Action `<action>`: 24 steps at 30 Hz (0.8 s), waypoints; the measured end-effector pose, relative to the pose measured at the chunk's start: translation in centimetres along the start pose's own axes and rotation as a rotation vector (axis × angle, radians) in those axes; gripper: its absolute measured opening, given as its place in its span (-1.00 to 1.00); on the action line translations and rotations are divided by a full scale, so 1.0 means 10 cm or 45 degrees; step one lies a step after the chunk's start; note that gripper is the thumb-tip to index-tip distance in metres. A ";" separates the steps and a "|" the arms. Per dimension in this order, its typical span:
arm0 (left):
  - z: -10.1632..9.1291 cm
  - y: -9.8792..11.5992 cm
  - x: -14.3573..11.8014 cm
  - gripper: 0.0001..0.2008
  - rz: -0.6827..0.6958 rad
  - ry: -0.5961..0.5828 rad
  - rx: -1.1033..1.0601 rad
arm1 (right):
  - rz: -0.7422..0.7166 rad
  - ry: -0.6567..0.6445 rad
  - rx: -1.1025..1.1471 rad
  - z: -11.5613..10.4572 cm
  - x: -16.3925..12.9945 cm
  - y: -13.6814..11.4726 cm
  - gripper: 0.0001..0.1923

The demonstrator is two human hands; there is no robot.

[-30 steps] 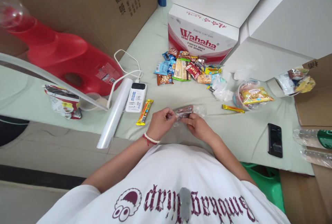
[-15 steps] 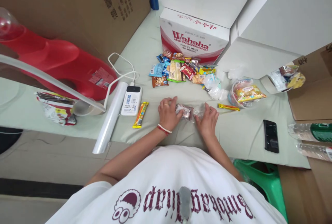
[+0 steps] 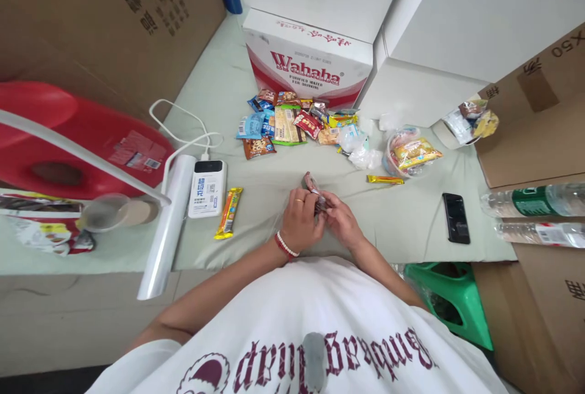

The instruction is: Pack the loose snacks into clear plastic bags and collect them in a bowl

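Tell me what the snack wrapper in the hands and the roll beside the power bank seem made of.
Snack wrapper: looks like glossy plastic film, crinkled, shiny, pinched by left hand and right hand. Roll: apparently clear plastic film wound in a tube, pale and faintly glossy; its core is hidden.

Red-and-white box [image 3: 307,65], green stool [image 3: 452,299]

This looks like a storage or packing corner of a home or small shop. The hands [image 3: 320,223] work over a low surface spread with pale green cloth [image 3: 411,229]. Beyond them lie a heap of snack packets [image 3: 292,126] and a Wahaha water carton [image 3: 306,65]; large cardboard boxes [image 3: 114,16] stand to the left and right, with a green plastic stool [image 3: 457,302] nearer the body on the right.
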State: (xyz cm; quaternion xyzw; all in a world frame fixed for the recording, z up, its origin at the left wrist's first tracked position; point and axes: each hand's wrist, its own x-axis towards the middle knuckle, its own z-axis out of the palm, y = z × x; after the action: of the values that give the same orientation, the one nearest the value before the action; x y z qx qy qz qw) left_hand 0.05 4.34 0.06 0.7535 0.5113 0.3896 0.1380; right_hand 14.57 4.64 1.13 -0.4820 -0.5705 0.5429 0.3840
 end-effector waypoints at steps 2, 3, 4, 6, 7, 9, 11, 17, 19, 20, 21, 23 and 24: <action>0.01 0.05 -0.03 -0.52 0.139 -0.096 -0.207 | 0.064 0.055 0.068 -0.05 -0.02 0.05 -0.47; 0.01 0.06 -0.04 -0.45 0.150 -0.155 -0.321 | 0.083 0.095 0.031 -0.09 -0.03 0.05 -0.43; 0.00 0.07 -0.05 -0.40 0.117 -0.212 -0.440 | 0.098 0.131 -0.032 -0.15 -0.04 0.04 -0.42; -0.03 0.06 -0.04 -0.37 -0.038 -0.298 -0.658 | 0.094 0.227 -0.190 -0.33 -0.06 -0.04 -0.49; -0.06 0.04 -0.04 -0.39 -0.128 -0.319 -0.738 | 0.067 0.309 -0.284 -0.47 -0.06 -0.11 -0.53; -0.12 -0.04 -0.03 -0.46 -0.265 -0.324 -0.804 | -0.029 0.587 -0.512 -0.84 -0.03 -0.28 -0.56; -0.16 -0.14 -0.04 -0.56 -0.334 -0.317 -0.763 | -0.153 0.933 -0.801 -1.30 0.06 -0.46 -0.52; -0.18 -0.36 -0.18 -0.74 -0.436 -0.379 -0.637 | 0.173 0.800 -1.631 -2.35 0.69 -0.72 -0.52; -0.18 -0.38 -0.22 -0.77 -0.427 -0.392 -0.630 | 0.308 0.573 -1.722 -2.49 0.91 -0.76 -0.55; -0.19 -0.39 -0.23 -0.78 -0.418 -0.393 -0.629 | 0.346 0.463 -1.753 -2.52 1.00 -0.78 -0.57; -0.19 -0.39 -0.24 -0.79 -0.406 -0.393 -0.625 | 0.376 0.375 -1.787 -2.53 1.07 -0.80 -0.60; -0.20 -0.39 -0.25 -0.81 -0.367 -0.382 -0.594 | 0.421 0.312 -1.879 -2.49 1.15 -0.82 -0.64; -0.20 -0.39 -0.25 -0.82 -0.344 -0.375 -0.569 | 0.429 0.342 -1.930 -2.45 1.16 -0.81 -0.65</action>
State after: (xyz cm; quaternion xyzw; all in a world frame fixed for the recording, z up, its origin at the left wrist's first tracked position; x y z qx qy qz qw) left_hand -4.42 3.46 -2.10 0.6779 0.4831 0.3571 0.4237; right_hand 34.28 22.44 11.04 -0.7539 -0.6531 -0.0062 -0.0712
